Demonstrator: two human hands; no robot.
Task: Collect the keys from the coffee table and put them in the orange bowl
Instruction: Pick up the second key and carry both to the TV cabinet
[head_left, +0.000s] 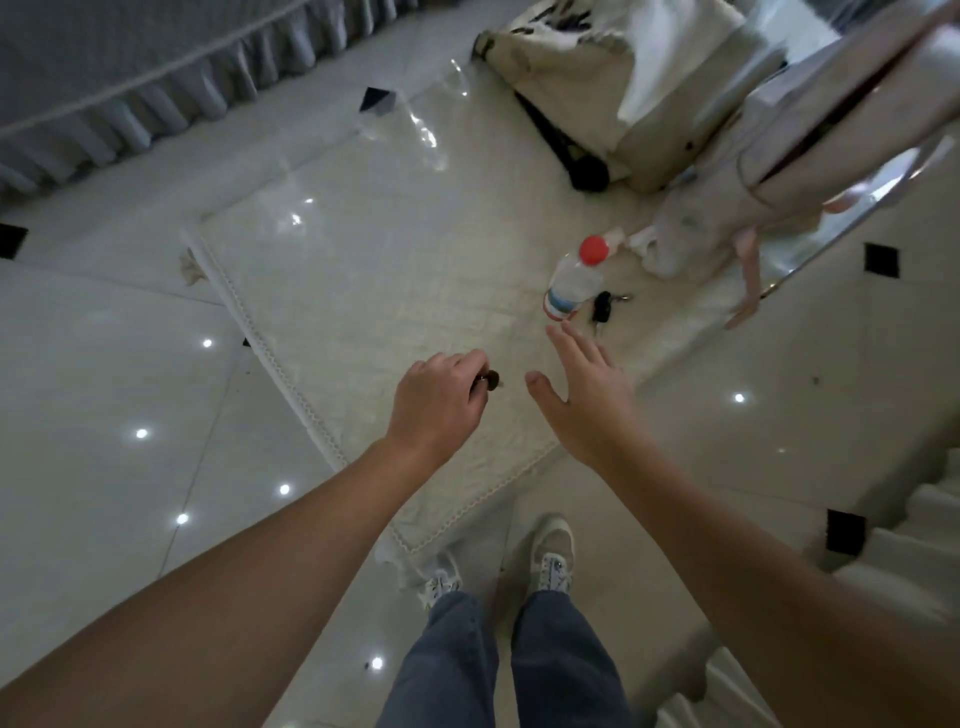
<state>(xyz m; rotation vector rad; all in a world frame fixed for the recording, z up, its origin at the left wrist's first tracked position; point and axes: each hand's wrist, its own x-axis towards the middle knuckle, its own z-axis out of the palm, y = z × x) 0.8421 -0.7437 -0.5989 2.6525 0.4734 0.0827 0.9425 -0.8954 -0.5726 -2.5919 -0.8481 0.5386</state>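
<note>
My left hand (439, 402) is closed over the near part of the coffee table (374, 291), with a small dark key piece (491, 381) sticking out between its fingers. My right hand (584, 387) is spread flat, fingers apart and holding nothing, a short way in front of a black car key with a ring (603, 307). That key lies on the white tablecloth just right of a clear bottle with a red cap (574, 280). No orange bowl is in view.
A pale pink backpack (810, 156) leans over the table's far right corner. A cream patterned bag (597, 88) stands on the far end. Grey skirted sofa (130, 93) at upper left, white stairs (924, 545) at right. My feet stand on glossy tiles at the table's near edge.
</note>
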